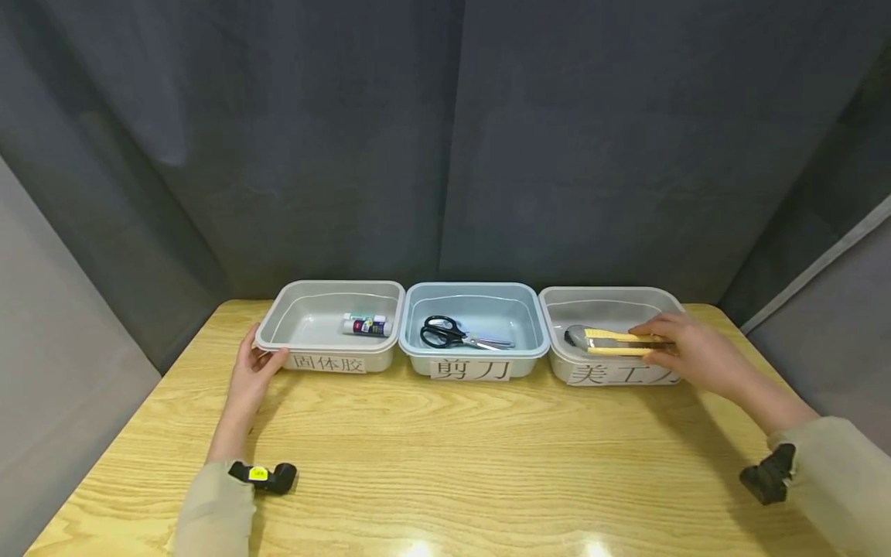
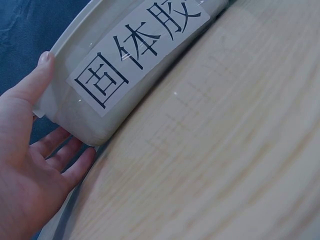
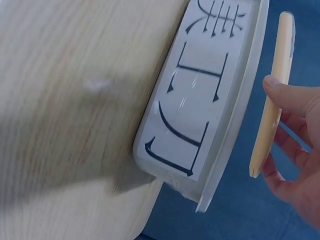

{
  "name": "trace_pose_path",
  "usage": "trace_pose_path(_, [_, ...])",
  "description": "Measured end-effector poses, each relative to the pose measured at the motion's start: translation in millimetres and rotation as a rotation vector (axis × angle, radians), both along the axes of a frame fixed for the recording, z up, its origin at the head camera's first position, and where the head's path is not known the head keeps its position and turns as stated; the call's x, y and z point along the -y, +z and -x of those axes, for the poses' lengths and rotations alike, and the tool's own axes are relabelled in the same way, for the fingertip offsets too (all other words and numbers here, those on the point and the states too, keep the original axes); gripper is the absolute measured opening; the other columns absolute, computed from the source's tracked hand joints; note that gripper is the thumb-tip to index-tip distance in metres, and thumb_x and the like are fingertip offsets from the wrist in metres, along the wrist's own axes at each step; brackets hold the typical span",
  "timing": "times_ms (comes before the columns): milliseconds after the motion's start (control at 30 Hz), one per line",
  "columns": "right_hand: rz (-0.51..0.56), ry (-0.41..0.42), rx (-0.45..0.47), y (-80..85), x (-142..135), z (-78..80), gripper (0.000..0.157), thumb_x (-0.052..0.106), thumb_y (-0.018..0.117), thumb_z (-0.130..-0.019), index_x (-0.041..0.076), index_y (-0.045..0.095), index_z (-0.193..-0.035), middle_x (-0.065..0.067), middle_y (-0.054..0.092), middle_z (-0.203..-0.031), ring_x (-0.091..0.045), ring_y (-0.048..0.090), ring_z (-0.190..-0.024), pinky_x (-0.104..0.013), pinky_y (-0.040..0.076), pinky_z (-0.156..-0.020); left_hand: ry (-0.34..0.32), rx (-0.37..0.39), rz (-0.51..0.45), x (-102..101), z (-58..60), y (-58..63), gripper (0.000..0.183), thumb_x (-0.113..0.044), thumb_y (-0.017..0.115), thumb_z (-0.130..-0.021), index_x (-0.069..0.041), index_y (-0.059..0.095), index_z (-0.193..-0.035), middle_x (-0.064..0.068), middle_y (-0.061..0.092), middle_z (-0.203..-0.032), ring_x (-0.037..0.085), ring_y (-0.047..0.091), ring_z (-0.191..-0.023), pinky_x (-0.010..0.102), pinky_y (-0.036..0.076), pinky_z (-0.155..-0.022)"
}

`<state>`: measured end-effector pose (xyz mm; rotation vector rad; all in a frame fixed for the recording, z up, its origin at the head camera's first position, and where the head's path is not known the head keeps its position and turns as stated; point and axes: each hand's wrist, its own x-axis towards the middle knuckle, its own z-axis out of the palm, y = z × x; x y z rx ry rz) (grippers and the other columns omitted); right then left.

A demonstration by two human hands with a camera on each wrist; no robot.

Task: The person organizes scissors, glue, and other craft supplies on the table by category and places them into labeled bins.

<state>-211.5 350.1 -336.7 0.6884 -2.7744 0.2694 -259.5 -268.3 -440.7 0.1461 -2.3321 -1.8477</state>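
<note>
In the head view my right hand [image 1: 692, 352] pinches a yellow utility knife [image 1: 612, 342] between thumb and fingers. The knife lies level over the front of the right grey bin [image 1: 599, 295], and the right wrist view has it above the rim. My left hand [image 1: 247, 379] grips the front left corner of the left grey bin [image 1: 299, 302]. Its thumb [image 2: 45, 62] presses at the rim while the other fingers wrap the corner below. Two glue sticks [image 1: 366, 328] lie inside that bin. Between the grey bins, a blue bin [image 1: 473, 289] holds black-handled scissors [image 1: 445, 333].
White paper labels with Chinese characters are stuck on the bin fronts, including the middle label [image 1: 470, 370]. The bins stand in a row along the back of the wooden table [image 1: 431, 456]. A dark curtain [image 1: 445, 155] hangs behind them.
</note>
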Motion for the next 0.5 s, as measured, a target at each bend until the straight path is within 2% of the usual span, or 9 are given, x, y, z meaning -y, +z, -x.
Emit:
trace_pose_path(233, [0.009,0.0,0.036,1.1,-3.7,20.9,0.036,0.007,0.075,-0.071,0.002,0.065,-0.105,-0.011,0.063,-0.095,-0.021,0.057,-0.079,-0.039,0.047,-0.065,0.003,-0.014,-0.001,-0.2,-0.8,0.3,0.075,-0.024,0.056,-0.091,-0.026,0.007,-0.147,0.017,0.03,-0.142,0.013,0.036,-0.117,0.004,0.033,-0.082])
trace_pose_path(500, [0.009,-0.055,0.181,-5.9,-6.1,43.9,0.03,0.005,0.073,-0.074,0.004,0.066,-0.103,-0.01,0.064,-0.095,-0.025,0.058,-0.084,-0.044,0.048,-0.072,0.007,-0.031,0.003,-1.6,-1.2,0.6,0.074,-0.026,0.056,-0.091,-0.022,0.008,-0.147,0.018,0.03,-0.141,0.014,0.037,-0.117,0.004,0.035,-0.082])
